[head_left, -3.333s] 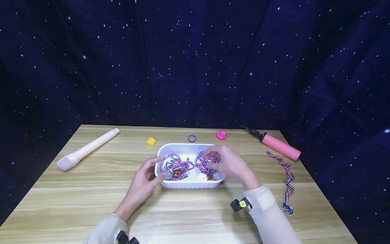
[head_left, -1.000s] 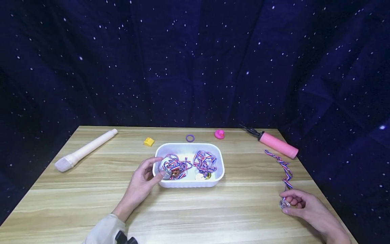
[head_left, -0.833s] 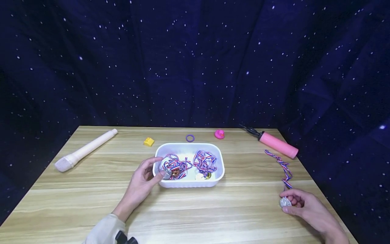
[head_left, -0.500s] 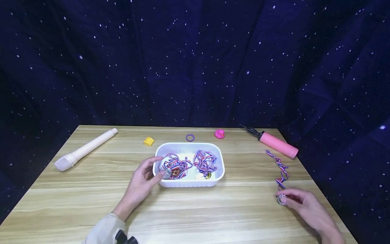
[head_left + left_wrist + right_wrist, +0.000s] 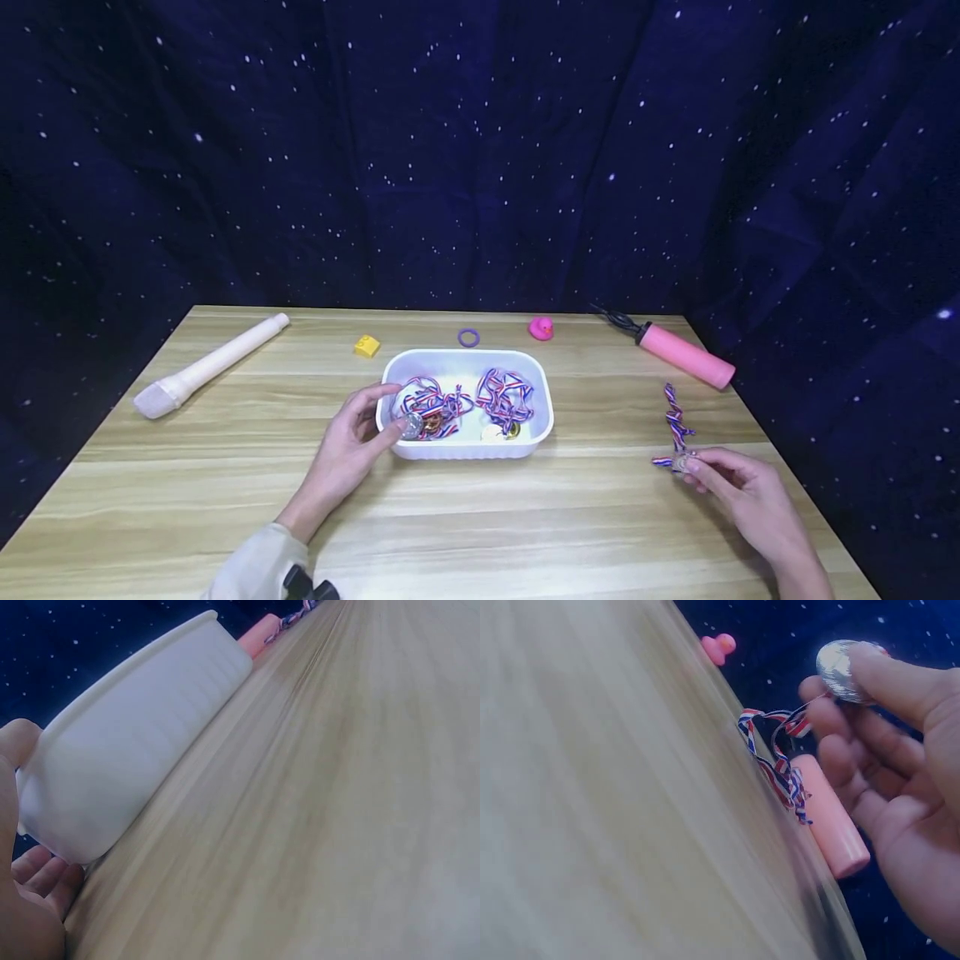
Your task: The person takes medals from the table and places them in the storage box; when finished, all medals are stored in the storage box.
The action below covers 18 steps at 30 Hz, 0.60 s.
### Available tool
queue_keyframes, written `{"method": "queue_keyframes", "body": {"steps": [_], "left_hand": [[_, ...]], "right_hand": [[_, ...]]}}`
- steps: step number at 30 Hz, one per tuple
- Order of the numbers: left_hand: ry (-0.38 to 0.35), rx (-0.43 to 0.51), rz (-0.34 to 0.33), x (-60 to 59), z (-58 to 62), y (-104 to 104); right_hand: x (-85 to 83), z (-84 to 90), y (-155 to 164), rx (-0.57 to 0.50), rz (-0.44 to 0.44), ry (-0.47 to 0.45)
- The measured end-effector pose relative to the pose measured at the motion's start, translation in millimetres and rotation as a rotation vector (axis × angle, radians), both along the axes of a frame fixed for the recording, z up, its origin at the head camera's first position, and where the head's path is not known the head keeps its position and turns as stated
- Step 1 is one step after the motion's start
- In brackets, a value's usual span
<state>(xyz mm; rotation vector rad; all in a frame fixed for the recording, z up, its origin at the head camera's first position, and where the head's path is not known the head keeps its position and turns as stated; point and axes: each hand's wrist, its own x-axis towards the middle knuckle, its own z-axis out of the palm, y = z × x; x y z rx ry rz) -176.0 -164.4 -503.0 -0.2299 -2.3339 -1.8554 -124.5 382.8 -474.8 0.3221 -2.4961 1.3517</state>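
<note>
A white oval tub (image 5: 542, 422) (image 5: 127, 780) in the middle of the wooden table holds several medals with red, white and blue ribbons (image 5: 504, 393). My left hand (image 5: 352, 442) grips the tub's left end, thumb on the rim. At the right front of the table my right hand (image 5: 731, 483) pinches a silver medal (image 5: 681, 463) (image 5: 838, 669) between thumb and fingers. Its striped ribbon (image 5: 677, 417) (image 5: 780, 761) trails from the medal over the table toward the pink pump.
A pink hand pump (image 5: 684, 357) (image 5: 829, 825) lies at the back right. A pink rubber duck (image 5: 540, 327), a purple ring (image 5: 468, 337) and a yellow brick (image 5: 367, 346) sit behind the tub. A cream toy microphone (image 5: 206, 367) lies at the back left.
My right hand left the tub, went to the medal lying at the right, picked it up and now lifts it up and leftward, bunching the ribbon. My left hand stays on the tub.
</note>
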Motion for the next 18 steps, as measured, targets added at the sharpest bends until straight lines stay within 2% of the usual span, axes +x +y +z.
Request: {"method": "queue_keyframes", "body": {"steps": [4,8,14,18], "left_hand": [[-0.002,-0.004,0.002,-0.3,1.6,0],[-0.005,-0.004,0.001,2.0,2.0,0],[-0.008,0.006,-0.005,3.0,1.0,1],[-0.007,0.011,-0.002,1.4,2.0,0]], "right_hand": [[-6.6,10.4,-11,-0.102,-0.028,0.038],[-14.1,29.9,-21,-0.211,0.050,0.119],[-31.6,76.1,-38,-0.238,0.106,0.196],[-47.4,109.6,-54,-0.304,0.145,0.258]]}}
